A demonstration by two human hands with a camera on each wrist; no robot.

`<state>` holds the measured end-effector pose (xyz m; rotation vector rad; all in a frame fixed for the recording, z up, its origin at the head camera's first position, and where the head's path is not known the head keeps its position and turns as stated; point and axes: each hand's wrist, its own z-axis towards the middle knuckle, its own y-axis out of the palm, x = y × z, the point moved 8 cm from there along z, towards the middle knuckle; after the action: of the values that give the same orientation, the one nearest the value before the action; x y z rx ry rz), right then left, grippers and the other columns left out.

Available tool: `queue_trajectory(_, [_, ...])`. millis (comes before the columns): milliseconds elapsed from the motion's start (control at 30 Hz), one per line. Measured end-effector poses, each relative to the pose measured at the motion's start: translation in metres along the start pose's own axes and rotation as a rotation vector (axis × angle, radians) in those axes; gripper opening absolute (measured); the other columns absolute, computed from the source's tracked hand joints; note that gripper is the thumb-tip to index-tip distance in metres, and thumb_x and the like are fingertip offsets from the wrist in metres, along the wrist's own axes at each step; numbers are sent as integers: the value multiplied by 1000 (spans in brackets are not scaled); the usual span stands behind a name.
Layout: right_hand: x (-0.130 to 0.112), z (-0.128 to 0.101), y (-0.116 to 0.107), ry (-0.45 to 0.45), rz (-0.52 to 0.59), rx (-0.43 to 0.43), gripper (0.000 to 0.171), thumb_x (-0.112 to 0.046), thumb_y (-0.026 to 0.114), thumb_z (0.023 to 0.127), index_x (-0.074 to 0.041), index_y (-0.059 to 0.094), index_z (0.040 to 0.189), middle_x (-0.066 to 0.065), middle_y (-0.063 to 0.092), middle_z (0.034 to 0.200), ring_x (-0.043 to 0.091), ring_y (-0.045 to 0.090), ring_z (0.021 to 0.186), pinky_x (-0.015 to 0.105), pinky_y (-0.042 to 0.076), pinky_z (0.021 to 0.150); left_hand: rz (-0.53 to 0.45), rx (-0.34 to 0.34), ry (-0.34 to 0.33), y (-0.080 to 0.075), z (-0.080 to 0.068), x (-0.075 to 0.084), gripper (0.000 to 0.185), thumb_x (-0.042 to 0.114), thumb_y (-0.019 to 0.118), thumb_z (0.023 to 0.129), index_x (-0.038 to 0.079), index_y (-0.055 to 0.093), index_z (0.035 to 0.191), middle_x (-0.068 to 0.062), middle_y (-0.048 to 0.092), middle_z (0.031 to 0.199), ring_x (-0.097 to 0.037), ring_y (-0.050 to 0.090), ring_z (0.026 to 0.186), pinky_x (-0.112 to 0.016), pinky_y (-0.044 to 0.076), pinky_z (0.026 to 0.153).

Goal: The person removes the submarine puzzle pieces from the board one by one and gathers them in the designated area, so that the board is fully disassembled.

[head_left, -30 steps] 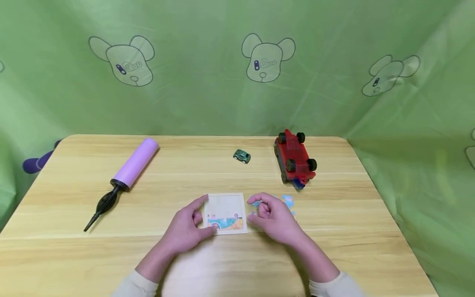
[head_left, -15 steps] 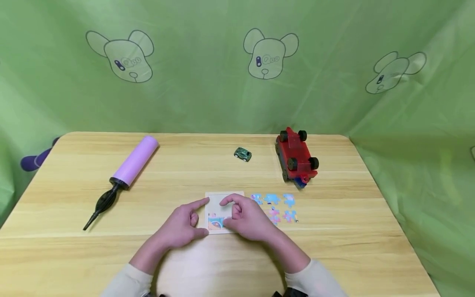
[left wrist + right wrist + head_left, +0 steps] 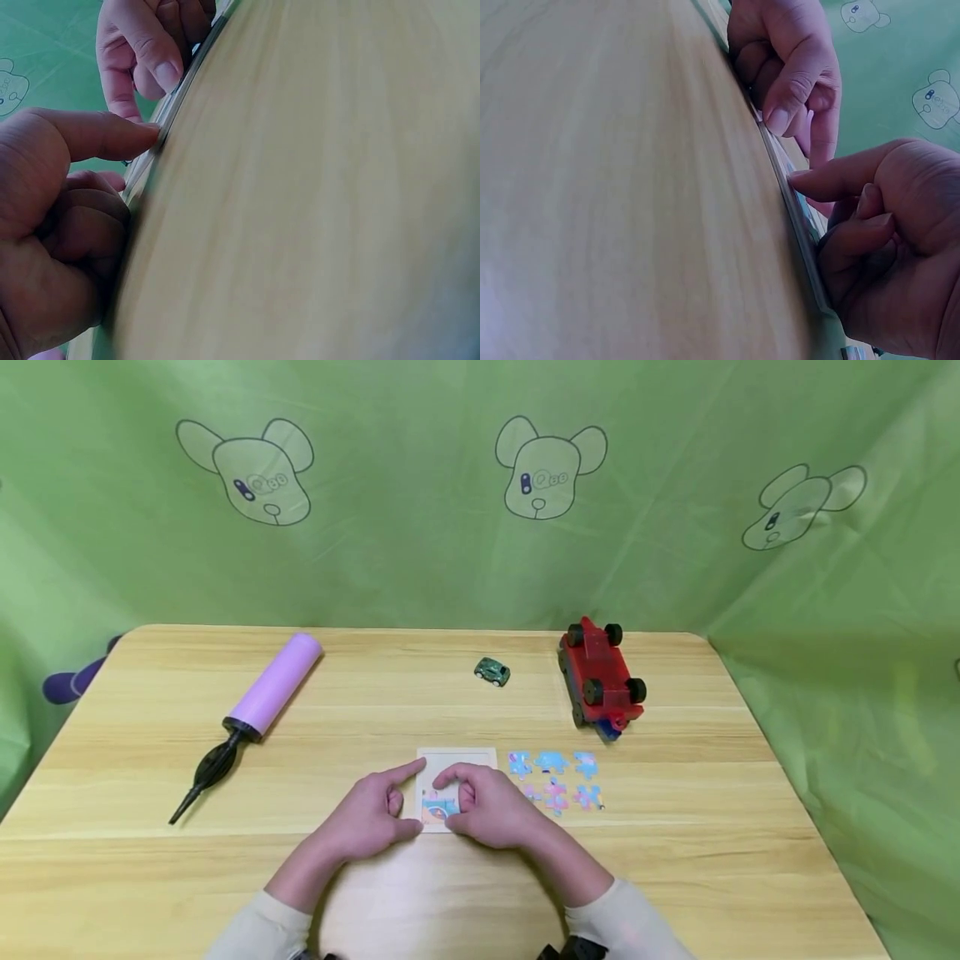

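A white square puzzle tray (image 3: 456, 754) lies on the table, with joined jigsaw pieces (image 3: 437, 810) along its lower part. My left hand (image 3: 372, 816) holds the tray's left side, index fingertip at the upper left corner and thumb at the lower left. Over the tray's right half, my right hand (image 3: 489, 806) touches the lower border with its thumb, its index finger bent above the pieces. No piece shows between those two fingers. The right hand hides the tray's lower right. Loose jigsaw pieces (image 3: 552, 762) lie right of the tray; the wrist views show both thumbs at its near edge.
Behind the tray stand a small green toy car (image 3: 492, 672) and a red toy vehicle (image 3: 602, 670) with its wheels showing. A purple hand pump (image 3: 276, 685) with a black nozzle lies at the left. Green cloth (image 3: 420, 527) hangs behind the table.
My right hand has moved left from beside the tray to over its right half, uncovering the loose pieces. The left thumb has drawn back slightly to the tray's left corner.
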<state>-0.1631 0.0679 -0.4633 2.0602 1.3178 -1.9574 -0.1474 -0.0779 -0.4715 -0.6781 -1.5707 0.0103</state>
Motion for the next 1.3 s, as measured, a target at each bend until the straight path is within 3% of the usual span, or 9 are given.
queue_trajectory(400, [-3, -1, 1, -2, 30, 0, 34, 4, 73, 79, -8, 66, 110, -4, 41, 56, 9, 37, 47, 24, 34, 49, -14, 8, -11, 0, 0, 2, 81, 1, 80, 77, 1, 44, 149, 7, 35, 54, -7, 33, 45, -21, 31, 46])
queue_trajectory(933, [-6, -3, 1, -19, 47, 1, 38, 5, 74, 80, -7, 65, 115, -4, 39, 57, 10, 36, 49, 26, 38, 55, -20, 7, -11, 1, -1, 2, 82, 1, 81, 77, 1, 44, 149, 7, 35, 54, -7, 33, 46, -22, 32, 47])
queue_trajectory(1300, [-5, -4, 1, -11, 75, 8, 38, 8, 73, 80, -9, 61, 112, -4, 38, 58, 10, 35, 48, 26, 35, 53, -27, 8, -7, 1, -1, 2, 82, 1, 80, 76, 0, 43, 149, 7, 34, 54, -7, 33, 47, -21, 31, 47])
